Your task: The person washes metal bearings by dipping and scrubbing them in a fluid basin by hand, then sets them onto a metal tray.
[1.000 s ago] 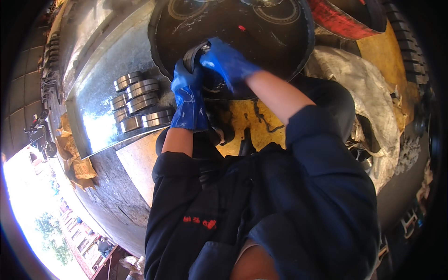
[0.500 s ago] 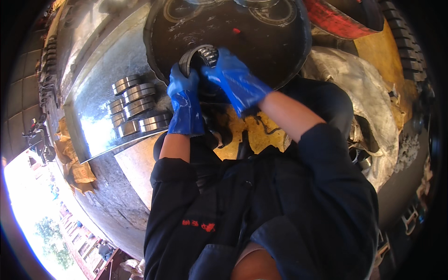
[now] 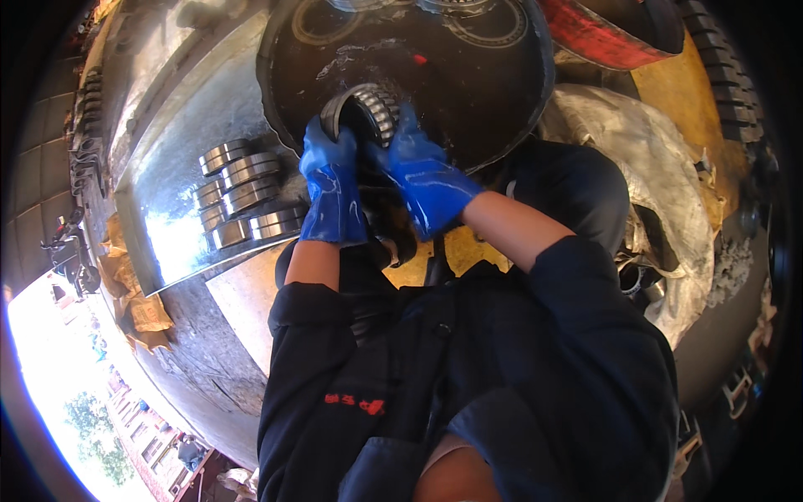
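Observation:
Over the near part of a round pan of dark liquid (image 3: pixel 477 105) I hold a metal roller bearing (image 3: pixel 383 107) between both hands. Its rows of rollers stand tilted out of the smooth outer ring. My left hand (image 3: pixel 326 151), in a blue rubber glove, is closed on the ring's left side. On the right side, my right hand (image 3: pixel 410 151), gloved alike, grips the roller part; some of its fingers are hidden behind the bearing. More bearings (image 3: pixel 456 7) show at the far edge of the pan, partly cut off. A small red piece (image 3: pixel 420 59) floats or lies in it.
Left of the pan, several shiny bearings (image 3: pixel 251 167) are stacked on a metal sheet (image 3: pixel 171 226). A red-sided container (image 3: pixel 606 42) stands at the far right, near a tyre (image 3: pixel 721 75). Pale sacking (image 3: pixel 644 151) lies to the right, brown paper (image 3: pixel 138 293) to the left.
The bearing's roller part has turned so that more of its rollers face up. My right hand has shifted slightly right and nearer to me; my left hand keeps its hold.

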### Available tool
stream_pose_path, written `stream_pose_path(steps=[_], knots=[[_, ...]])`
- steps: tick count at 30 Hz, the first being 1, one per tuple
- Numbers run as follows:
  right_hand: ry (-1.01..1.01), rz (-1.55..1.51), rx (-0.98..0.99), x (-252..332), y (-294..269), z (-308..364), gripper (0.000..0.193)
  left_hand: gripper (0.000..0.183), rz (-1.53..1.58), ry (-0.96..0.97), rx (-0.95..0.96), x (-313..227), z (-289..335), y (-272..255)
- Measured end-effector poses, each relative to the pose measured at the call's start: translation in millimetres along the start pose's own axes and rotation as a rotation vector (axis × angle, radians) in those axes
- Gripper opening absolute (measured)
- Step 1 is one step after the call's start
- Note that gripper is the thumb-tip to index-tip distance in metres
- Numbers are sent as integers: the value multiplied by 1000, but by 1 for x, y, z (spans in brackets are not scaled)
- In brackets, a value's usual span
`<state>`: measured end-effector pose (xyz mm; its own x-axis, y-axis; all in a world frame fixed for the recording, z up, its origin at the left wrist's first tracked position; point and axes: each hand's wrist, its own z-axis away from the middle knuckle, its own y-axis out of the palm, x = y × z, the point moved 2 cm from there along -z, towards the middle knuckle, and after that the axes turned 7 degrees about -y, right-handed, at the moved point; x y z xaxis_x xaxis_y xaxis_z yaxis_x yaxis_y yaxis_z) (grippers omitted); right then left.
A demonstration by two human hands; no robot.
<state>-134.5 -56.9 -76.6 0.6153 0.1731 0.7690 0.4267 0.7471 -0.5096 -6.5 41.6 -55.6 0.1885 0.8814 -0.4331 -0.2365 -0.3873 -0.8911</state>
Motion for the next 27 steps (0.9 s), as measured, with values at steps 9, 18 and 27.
stream_pose_path(steps=[9,18,27], knots=[[5,60,95,6,-31,-11,85,64,10,5,32,-2,3,3],[-518,60,264,33,-23,-112,30,67,16,-2,54,-1,-1,5],[-30,37,27,8,-5,5,88,64,-10,11,-58,9,1,-5]])
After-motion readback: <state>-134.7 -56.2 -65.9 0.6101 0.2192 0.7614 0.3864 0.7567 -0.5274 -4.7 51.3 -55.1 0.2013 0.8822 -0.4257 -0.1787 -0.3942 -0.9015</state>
